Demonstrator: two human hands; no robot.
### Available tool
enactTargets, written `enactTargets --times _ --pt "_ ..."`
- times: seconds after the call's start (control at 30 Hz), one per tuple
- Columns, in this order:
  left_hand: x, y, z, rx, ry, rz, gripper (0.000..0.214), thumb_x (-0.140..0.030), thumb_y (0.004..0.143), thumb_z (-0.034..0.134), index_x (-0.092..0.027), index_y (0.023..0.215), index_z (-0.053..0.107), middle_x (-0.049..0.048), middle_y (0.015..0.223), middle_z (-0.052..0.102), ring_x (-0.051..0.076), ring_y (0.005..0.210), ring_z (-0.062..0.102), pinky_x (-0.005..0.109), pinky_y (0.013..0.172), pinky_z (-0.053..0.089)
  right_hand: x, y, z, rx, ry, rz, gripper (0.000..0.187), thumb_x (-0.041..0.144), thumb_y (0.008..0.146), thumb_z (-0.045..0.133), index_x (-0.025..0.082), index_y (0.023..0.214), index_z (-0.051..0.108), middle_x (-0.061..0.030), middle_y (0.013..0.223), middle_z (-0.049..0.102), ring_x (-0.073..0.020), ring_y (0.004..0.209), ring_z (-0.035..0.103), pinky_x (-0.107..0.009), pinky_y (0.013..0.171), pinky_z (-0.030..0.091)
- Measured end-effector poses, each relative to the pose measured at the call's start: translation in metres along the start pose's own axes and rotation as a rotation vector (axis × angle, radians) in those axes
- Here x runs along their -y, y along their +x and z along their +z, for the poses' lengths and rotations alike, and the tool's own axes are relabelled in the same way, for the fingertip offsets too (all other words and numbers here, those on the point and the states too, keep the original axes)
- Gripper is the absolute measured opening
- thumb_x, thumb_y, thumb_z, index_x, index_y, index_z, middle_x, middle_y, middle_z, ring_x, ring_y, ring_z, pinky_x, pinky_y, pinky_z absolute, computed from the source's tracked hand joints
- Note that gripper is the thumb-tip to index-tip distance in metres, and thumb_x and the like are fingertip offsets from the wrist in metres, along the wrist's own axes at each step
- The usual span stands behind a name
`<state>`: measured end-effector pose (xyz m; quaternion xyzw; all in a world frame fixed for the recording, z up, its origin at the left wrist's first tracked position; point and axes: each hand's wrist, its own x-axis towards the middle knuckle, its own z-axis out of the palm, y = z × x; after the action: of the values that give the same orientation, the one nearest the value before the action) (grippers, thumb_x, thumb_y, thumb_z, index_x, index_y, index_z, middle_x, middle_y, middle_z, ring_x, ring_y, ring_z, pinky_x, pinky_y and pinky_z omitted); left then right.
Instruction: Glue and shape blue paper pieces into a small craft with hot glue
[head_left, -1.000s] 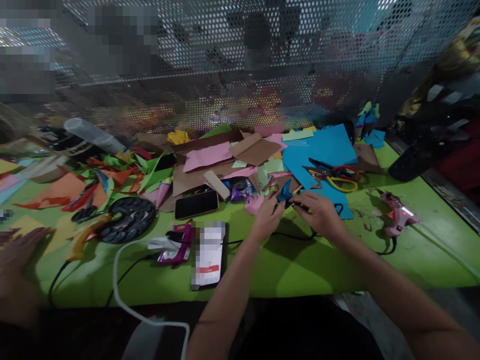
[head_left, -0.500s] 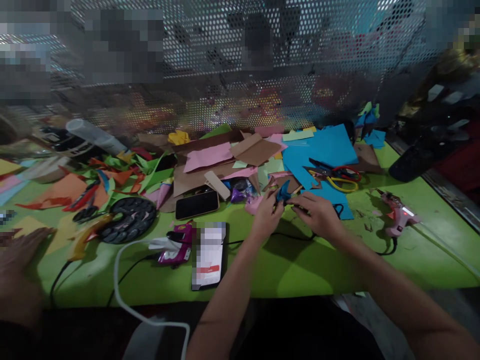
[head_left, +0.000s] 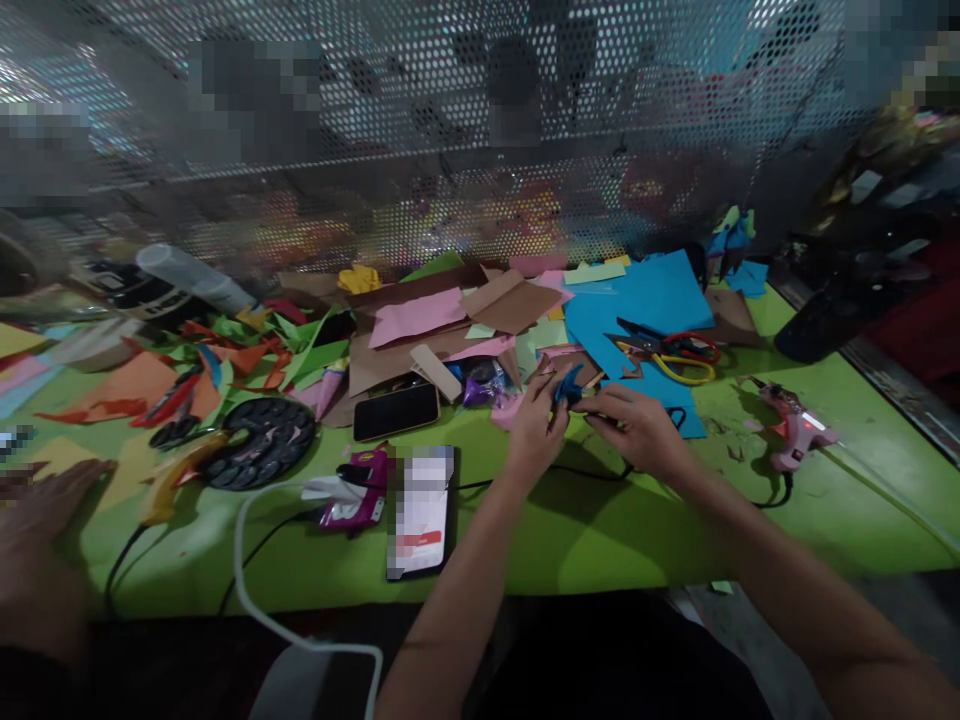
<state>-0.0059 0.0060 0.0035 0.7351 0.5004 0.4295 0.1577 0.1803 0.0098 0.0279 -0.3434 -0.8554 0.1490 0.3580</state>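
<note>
My left hand is closed around a small folded piece of blue paper, held just above the green table. The fingertips of my right hand pinch at the right side of the same piece; where they meet it is partly hidden. Beyond my hands lie blue paper sheets and brown and pink scraps. Scissors with yellow and red handles rest on the blue sheets. To the right, a pink glue gun lies on the table.
Left of my arms are a lit phone, a dark phone, a tissue pack and a yellow glue gun. Another person's hand rests at the far left. A perforated metal panel stands behind the table.
Both hands stay at nearly the same spot, and the blue paper is turned slightly between the fingers. The whole view has shifted a little.
</note>
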Motion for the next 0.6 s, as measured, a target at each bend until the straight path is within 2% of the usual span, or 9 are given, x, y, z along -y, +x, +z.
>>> enactTargets --times 0.07,0.2,0.3,0.4,0.47,0.53,0.6 --pt "0.0 0.0 -0.001 -0.007 0.011 0.005 0.045 -0.022 0.095 0.04 -0.019 0.139 0.049 0.0146 0.133 0.056 0.026 0.132 0.047 0.042 0.11 0.038 0.001 -0.004 -0.003 -0.039 0.024 0.005 0.022 0.018 0.092 0.057 0.024 0.109 0.07 -0.007 0.1 0.07 -0.0199 0.088 0.067 -0.028 0.072 0.05" --pt "-0.002 0.0 -0.002 -0.008 0.029 0.011 0.046 -0.024 0.096 0.04 -0.02 0.141 0.048 0.0142 0.133 0.055 0.026 0.133 0.047 0.041 0.109 0.039 0.002 -0.014 -0.01 -0.129 0.032 0.106 0.018 0.022 0.093 0.057 0.024 0.106 0.069 -0.0053 0.097 0.07 -0.0165 0.075 0.066 -0.026 0.062 0.05" --pt "-0.003 -0.001 -0.002 -0.005 0.028 0.02 0.046 -0.027 0.097 0.039 -0.022 0.143 0.046 0.0131 0.134 0.055 0.025 0.132 0.048 0.04 0.109 0.04 0.006 -0.022 -0.021 -0.154 0.017 0.167 0.017 0.023 0.093 0.056 0.023 0.104 0.069 -0.0054 0.095 0.069 -0.017 0.076 0.066 -0.027 0.064 0.051" --pt "-0.002 -0.001 -0.002 -0.01 0.03 0.023 0.046 -0.028 0.097 0.039 -0.022 0.143 0.046 0.0131 0.137 0.054 0.025 0.132 0.048 0.04 0.109 0.04 0.004 -0.035 -0.042 -0.173 -0.062 0.229 0.019 0.025 0.093 0.057 0.023 0.106 0.069 -0.0049 0.094 0.069 -0.0166 0.073 0.065 -0.029 0.065 0.051" --pt "0.0 0.0 -0.003 -0.013 0.037 0.029 0.046 -0.028 0.097 0.039 -0.022 0.142 0.047 0.013 0.139 0.053 0.024 0.133 0.048 0.04 0.109 0.04 -0.004 -0.051 -0.061 -0.238 -0.135 0.297 0.019 0.029 0.092 0.058 0.023 0.106 0.069 -0.0047 0.094 0.069 -0.0173 0.073 0.065 -0.031 0.069 0.051" --pt "0.001 0.0 -0.002 -0.015 0.042 0.051 0.046 -0.028 0.097 0.039 -0.022 0.143 0.047 0.0129 0.139 0.053 0.024 0.133 0.047 0.039 0.109 0.04 -0.017 -0.073 -0.08 -0.308 -0.211 0.416 0.02 0.033 0.09 0.059 0.024 0.105 0.069 -0.0048 0.095 0.07 -0.0181 0.072 0.065 -0.033 0.07 0.051" --pt "0.002 0.001 -0.002 -0.026 0.042 0.077 0.046 -0.028 0.098 0.039 -0.021 0.143 0.047 0.013 0.139 0.054 0.024 0.134 0.047 0.039 0.109 0.041 -0.031 -0.099 -0.099 -0.371 -0.299 0.6 0.022 0.038 0.088 0.06 0.023 0.102 0.069 -0.006 0.096 0.07 -0.0194 0.071 0.065 -0.033 0.067 0.05"
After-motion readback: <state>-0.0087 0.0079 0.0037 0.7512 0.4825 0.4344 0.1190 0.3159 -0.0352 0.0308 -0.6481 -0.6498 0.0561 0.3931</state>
